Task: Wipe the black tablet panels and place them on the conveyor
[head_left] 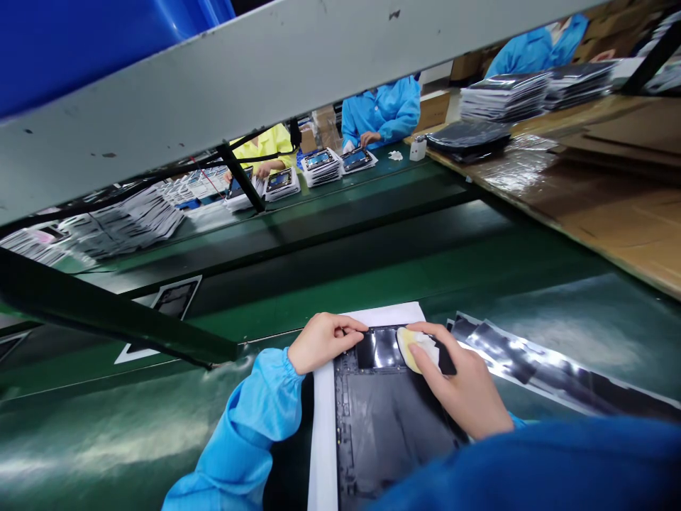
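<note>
A black tablet housing lies in front of me on a white sheet. Across its far end runs a glossy black strip. My left hand is closed at the far left corner of the housing, thumb and forefinger pinched on its edge. In my right hand is a white and yellowish wiping pad, held between thumb and fingers against the glossy strip. The pad and fingers hide the strip's right part, and my blue sleeve covers the housing's near right corner.
Glossy dark sheets overlap to the right. A slanted green post and a grey beam cross in front. A dark panel on white lies left. Across the green bench, co-workers handle stacked panels. Brown cardboard lies at right.
</note>
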Available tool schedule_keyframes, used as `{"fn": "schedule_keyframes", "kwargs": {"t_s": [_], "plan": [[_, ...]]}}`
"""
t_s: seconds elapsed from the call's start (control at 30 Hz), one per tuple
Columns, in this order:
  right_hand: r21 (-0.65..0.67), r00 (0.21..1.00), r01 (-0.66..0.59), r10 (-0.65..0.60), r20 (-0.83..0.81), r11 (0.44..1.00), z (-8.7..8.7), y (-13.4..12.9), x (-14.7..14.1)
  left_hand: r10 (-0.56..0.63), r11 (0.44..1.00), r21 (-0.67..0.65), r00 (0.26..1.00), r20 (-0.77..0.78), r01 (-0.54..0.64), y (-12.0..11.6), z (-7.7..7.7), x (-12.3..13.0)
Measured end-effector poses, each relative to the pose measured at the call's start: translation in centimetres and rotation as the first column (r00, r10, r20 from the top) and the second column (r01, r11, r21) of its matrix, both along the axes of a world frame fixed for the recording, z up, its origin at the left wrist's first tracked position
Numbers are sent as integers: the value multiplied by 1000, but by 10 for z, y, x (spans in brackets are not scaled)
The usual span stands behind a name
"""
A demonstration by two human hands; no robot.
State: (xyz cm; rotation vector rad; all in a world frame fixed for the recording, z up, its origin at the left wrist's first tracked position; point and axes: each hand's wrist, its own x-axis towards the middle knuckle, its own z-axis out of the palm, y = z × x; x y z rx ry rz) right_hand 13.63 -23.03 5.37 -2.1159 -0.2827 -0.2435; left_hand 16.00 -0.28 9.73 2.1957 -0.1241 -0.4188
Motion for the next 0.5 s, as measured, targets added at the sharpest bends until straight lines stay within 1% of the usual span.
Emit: {"fn": "schedule_keyframes", "kwargs": {"t_s": [0.1,0.2,0.37,0.5], "plan": [[1,1000,-7,7,-4,1000,3,0,0,-6,1000,-6,1000,10,6,0,0,1],[-9,1000,-10,10,-20,1000,1,0,1,-13,1000,5,999,35,13,-1,0,0],[-35,999,19,-20,-30,999,-6,-1,2,-9,997,80,995,101,0,-3,2,-5],[-50,999,16,-17,-34,999,-8,-2,1,-9,992,129,991,135,-9,-4,3,-9]]}}
